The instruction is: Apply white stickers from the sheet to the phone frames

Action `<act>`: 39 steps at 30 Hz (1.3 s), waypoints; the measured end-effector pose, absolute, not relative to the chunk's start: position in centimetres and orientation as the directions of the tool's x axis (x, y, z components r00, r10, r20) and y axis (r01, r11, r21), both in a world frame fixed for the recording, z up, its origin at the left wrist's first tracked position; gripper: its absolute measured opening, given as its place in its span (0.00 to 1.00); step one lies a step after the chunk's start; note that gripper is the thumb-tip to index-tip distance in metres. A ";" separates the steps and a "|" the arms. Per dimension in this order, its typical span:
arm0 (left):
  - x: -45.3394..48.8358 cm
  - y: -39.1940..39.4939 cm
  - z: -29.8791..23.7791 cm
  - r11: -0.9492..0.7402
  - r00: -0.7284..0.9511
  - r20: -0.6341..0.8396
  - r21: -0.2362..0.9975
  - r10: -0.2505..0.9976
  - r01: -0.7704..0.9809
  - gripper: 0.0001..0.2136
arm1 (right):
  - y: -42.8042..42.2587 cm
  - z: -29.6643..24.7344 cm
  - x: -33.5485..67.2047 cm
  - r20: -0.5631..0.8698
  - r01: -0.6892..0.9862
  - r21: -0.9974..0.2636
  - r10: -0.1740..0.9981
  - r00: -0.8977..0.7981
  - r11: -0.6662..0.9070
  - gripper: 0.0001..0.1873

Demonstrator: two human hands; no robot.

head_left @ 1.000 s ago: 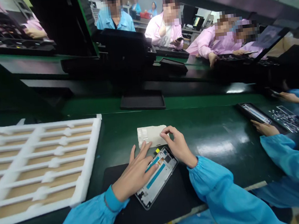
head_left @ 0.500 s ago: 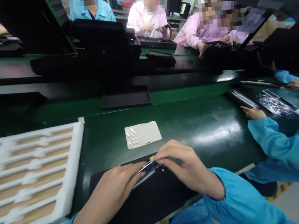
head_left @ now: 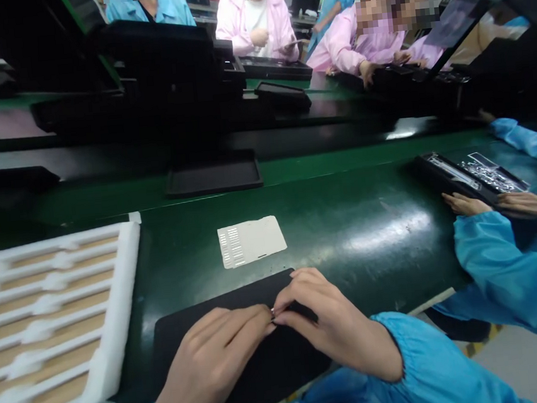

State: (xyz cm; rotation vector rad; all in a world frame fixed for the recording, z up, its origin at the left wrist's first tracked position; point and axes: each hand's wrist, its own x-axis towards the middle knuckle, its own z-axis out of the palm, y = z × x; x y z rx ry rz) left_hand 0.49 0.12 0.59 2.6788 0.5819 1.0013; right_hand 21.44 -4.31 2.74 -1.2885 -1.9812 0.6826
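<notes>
My left hand (head_left: 216,352) and my right hand (head_left: 330,325) meet above a black mat (head_left: 271,378), fingertips nearly touching. Between them they pinch a thin flat part (head_left: 272,316) with a pale edge. Only a sliver of it shows, as my fingers hide the rest, and its kind is unclear. The left fingers lie closed along it; the right thumb and fingers pinch its right end. Just beyond the mat, a flat off-white sheet (head_left: 256,241) with rows of small silver strips lies on the green table (head_left: 326,208).
To the left stands a white foam tray (head_left: 120,292) with slotted rows. A shallow black tray (head_left: 213,174) sits farther back. At right, a co-worker's hands (head_left: 468,203) touch a black box (head_left: 451,174) near many small shiny pieces (head_left: 494,173). Other people work across the line.
The thin part, whose pale edge and dark inside showed before, is now almost hidden. My hands came closer together and slightly lower. The co-worker's other hand moved to the black box.
</notes>
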 end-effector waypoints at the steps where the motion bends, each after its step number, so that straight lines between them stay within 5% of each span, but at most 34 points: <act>1: 0.5 0.1 0.6 -0.896 0.688 0.578 0.344 0.439 0.282 0.06 | -4.3 2.7 21.5 0.269 0.568 -0.729 0.923 -0.275 0.382 0.04; 15: 0.7 0.0 1.1 -0.882 0.693 0.546 0.283 0.471 0.376 0.07 | -4.9 0.2 22.3 0.402 0.548 -0.727 0.903 -0.150 0.415 0.10; 28: 1.5 -1.1 1.5 -0.748 0.643 0.384 0.389 0.662 0.538 0.12 | -5.5 -2.6 23.0 0.543 0.431 -0.725 0.831 -0.121 0.537 0.13; 39: 1.7 -1.7 2.4 -0.748 0.700 0.286 0.380 0.654 0.544 0.13 | -6.3 -3.0 23.0 0.608 0.428 -0.679 0.784 -0.126 0.596 0.13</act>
